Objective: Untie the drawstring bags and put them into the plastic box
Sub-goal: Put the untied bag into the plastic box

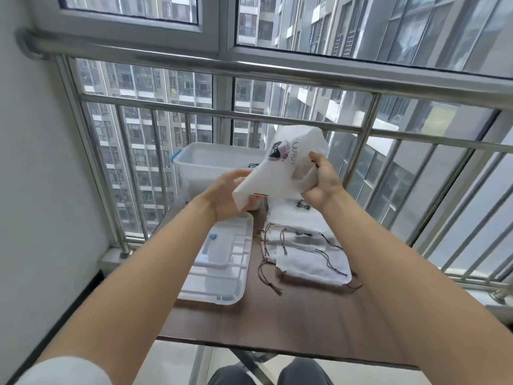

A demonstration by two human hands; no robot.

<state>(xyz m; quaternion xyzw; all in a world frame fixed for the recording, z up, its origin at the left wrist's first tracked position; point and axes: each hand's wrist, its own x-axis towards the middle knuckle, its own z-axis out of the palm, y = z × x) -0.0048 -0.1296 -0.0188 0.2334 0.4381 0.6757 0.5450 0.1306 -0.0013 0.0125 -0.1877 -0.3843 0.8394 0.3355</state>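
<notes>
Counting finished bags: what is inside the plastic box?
Inside the plastic box, one black drawstring shows near the right side. The held bag and left hand cover the rest.

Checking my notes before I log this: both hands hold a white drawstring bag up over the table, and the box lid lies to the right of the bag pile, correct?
Not quite. In the head view the box lid lies to the left of the bag pile, not right. The rest stands: left hand and right hand hold the white drawstring bag over the table.

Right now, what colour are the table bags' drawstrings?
Dark brown to black drawstrings, clearest in the head view.
</notes>
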